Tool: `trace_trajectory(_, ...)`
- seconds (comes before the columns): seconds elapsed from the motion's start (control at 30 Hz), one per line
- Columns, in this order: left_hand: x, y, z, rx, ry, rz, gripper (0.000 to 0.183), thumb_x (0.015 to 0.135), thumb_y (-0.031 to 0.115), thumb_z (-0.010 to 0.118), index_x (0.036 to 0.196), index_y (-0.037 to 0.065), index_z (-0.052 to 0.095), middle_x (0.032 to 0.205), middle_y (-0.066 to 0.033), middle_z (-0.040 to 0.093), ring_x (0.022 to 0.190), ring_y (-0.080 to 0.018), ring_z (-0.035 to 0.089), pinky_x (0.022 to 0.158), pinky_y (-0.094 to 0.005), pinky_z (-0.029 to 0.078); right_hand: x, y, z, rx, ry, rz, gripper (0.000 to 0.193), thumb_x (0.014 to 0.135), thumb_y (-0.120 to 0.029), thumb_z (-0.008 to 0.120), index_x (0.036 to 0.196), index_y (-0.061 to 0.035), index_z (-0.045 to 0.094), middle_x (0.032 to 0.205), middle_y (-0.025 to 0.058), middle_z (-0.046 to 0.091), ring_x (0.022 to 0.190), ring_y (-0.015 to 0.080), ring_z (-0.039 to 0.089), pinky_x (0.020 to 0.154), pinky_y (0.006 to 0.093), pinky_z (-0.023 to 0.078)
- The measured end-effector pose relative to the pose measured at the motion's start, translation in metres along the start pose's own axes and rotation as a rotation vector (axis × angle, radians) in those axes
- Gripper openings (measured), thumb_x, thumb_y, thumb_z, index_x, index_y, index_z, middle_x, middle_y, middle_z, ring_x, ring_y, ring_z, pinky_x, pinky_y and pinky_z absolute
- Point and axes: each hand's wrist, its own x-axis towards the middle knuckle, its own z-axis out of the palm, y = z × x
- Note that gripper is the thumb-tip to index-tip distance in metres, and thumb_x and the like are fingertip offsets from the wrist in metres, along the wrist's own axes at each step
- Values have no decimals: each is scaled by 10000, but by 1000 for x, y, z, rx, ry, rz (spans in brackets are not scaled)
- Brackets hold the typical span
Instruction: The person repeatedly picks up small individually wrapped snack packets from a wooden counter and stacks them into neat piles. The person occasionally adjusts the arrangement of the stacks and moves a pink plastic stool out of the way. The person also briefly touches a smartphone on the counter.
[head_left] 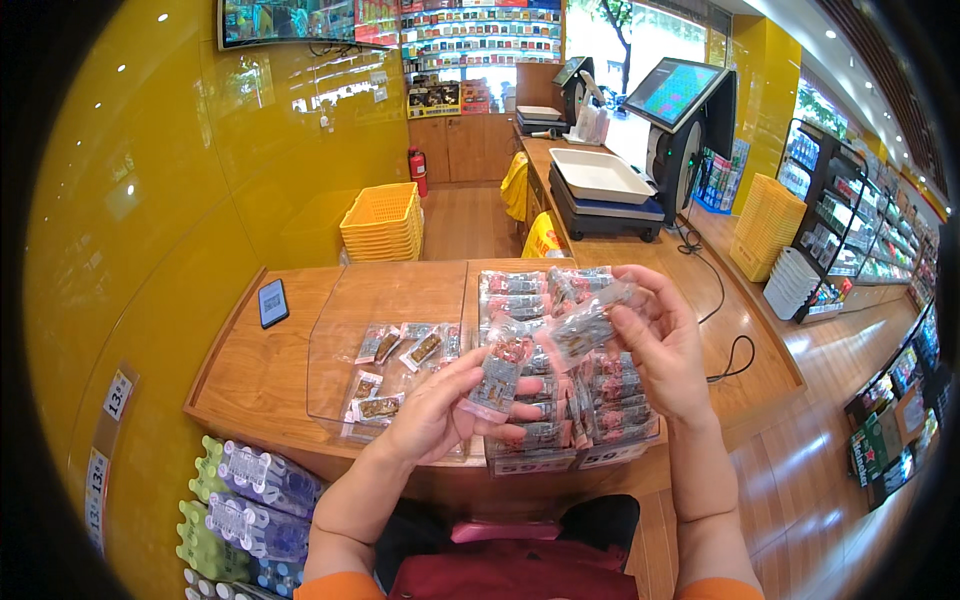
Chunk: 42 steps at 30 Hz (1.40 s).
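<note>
My left hand (432,412) holds a small snack packet (493,384) with a pink end, the thumb on top and the fingers beneath it. Higher and to the right, my right hand (668,350) pinches a clear-backed snack packet (583,328) between thumb and fingers. The two packets come close at their inner ends; I cannot tell whether they touch. Beneath both hands stands a display box (628,408) filled with rows of similar packets. Left of it, several loose snack packets (382,408) lie in a clear plastic bin (335,345).
A phone (272,303) lies at the counter's left. Yellow baskets (383,222) are stacked beyond it. A scale with a white tray (600,175) and a screen (672,92) stand at the far right, with a black cable (735,358) trailing down. Bottled drinks (255,500) sit lower left.
</note>
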Motion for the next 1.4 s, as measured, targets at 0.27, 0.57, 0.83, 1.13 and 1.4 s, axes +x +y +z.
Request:
trace_trajectory(0.27, 6, -8, 13, 137, 86, -42, 531, 989, 238, 443, 1432, 39, 226, 1286, -171, 495, 1076, -316, 597, 893, -516, 511, -10, 14, 13, -115, -170, 146, 416, 848, -51, 673, 1207, -38, 463, 981, 39, 592, 864, 88, 575, 659, 206, 484)
trace_trajectory(0.57, -10, -78, 41, 844, 46, 372, 405, 962, 36, 445, 1295, -41, 228, 1282, -237, 463, 1210, -280, 494, 1005, -374, 399, -93, 33, 34, -558, 7, -94, 738, 786, -94, 733, 1385, 7, 312, 1234, 138, 439, 1146, 240, 456, 967, 354, 397)
trace_trajectory(0.83, -13, -107, 65, 816, 39, 423, 460, 923, -42, 450, 1320, -19, 220, 1246, -166, 415, 1194, -239, 458, 1023, -362, 355, -126, 11, 28, -167, -24, 144, 423, 882, -19, 594, 1275, 23, 444, 1301, 121, 433, 1148, 171, 480, 947, 286, 408)
trace_trajectory(1.13, 4, -29, 56, 1249, 143, 431, 527, 842, 86, 643, 1323, 14, 439, 1272, -200, 422, 1128, -313, 475, 953, -374, 417, -77, -10, -38, -545, 91, 38, 338, 880, -61, 557, 1204, 22, 516, 1064, 84, 578, 940, 176, 545, 843, 307, 446)
trace_trajectory(1.4, 58, -3, 37, 1777, 361, 330, 479, 856, 194, 631, 1303, 94, 491, 1371, -168, 380, 1344, -401, 273, 1077, -541, 222, 110, -4, -105, -924, -708, 14, 351, 915, -135, 537, 1247, -31, 489, 1076, 156, 597, 986, 280, 581, 856, 366, 458)
